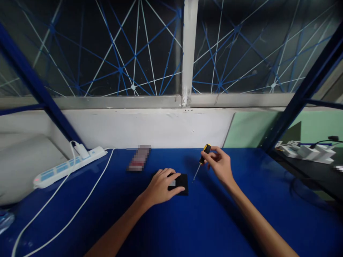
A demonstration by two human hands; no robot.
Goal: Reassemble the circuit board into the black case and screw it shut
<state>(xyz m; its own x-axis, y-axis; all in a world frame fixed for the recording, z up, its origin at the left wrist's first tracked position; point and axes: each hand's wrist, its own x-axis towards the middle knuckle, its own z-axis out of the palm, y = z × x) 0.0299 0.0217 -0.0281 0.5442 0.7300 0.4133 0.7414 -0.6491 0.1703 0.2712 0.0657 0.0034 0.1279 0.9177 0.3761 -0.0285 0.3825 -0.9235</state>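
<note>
My left hand steadies a flat black rectangular case on the blue table. Its thumb and index finger stretch over the case, the other fingers curl at the far side, and a pale label shows between them. Much of the case is hidden under the palm. To the right, my right hand pinches a screwdriver by its black and yellow handle. The thin shaft slants down and left, its tip just right of the case and apart from it.
A blurred-out flat object lies behind the case. On the left, a white power strip trails white cables over the blue table. Blue metal posts rise at both sides. White adapters sit at the far right.
</note>
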